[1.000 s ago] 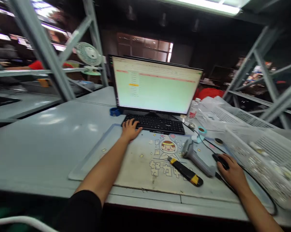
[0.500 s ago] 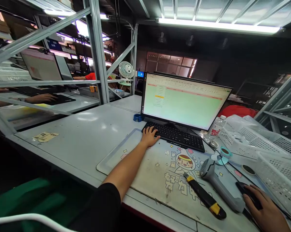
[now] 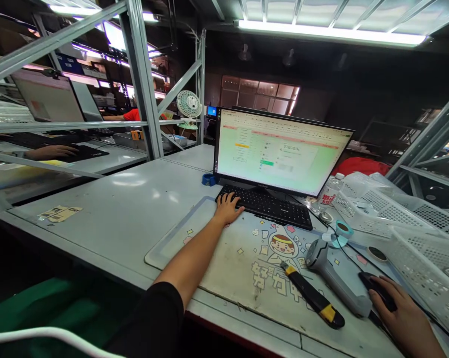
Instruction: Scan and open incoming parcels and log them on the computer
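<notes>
My left hand [image 3: 227,209] rests with fingers spread on the left end of a black keyboard [image 3: 269,205]. At the lower right, my right hand [image 3: 405,308] is wrapped over a black computer mouse [image 3: 379,292]. Behind the keyboard stands a monitor [image 3: 276,154] showing a pale green page with a small window on it. Left of the mouse lies a grey barcode scanner [image 3: 336,278]. A black and yellow box cutter [image 3: 314,296] lies beside the scanner on the cartoon desk mat [image 3: 224,263].
White perforated baskets [image 3: 414,258] line the right side, with a plastic bottle [image 3: 330,191] and tape roll [image 3: 343,229] nearby. A blue tape roll [image 3: 208,180] sits left of the monitor. Beyond the metal frame [image 3: 142,79], another person's hand [image 3: 52,151] rests at a neighbouring desk.
A small window with a green bar has appeared on the monitor. The whole view has shifted slightly. Both hands keep their places on the keyboard and mouse.
</notes>
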Available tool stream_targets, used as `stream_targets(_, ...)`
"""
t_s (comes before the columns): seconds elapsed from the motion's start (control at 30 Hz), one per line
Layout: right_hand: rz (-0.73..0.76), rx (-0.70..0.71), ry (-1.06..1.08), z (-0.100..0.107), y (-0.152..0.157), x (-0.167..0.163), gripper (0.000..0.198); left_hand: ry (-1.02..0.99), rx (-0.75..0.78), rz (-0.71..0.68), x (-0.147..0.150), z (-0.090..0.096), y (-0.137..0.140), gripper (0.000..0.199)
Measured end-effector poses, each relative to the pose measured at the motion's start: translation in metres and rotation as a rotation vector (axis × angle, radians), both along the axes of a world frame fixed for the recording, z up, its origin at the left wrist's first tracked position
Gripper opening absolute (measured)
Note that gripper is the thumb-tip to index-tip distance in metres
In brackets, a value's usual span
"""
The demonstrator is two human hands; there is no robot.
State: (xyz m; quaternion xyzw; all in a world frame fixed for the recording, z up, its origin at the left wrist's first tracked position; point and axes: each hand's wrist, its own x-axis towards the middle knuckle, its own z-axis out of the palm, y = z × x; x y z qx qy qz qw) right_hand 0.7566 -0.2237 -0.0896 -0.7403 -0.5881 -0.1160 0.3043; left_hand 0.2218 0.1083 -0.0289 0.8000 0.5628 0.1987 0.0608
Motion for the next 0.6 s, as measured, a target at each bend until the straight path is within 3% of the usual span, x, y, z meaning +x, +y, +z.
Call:
stream_targets(0.3, -0.100, -0.028, -0.050, 0.021, -0.008, -0.032, 0.054, 0.028, 0.040, 0.016, 0.000, -0.003, 0.007, 0.064)
stream_targets(0.6, -0.199, -0.052, -0.095, 0.026, -0.010, -0.039, 0.057, 0.045, 0.064, 0.015, -0.001, -0.009, 0.013, 0.064)
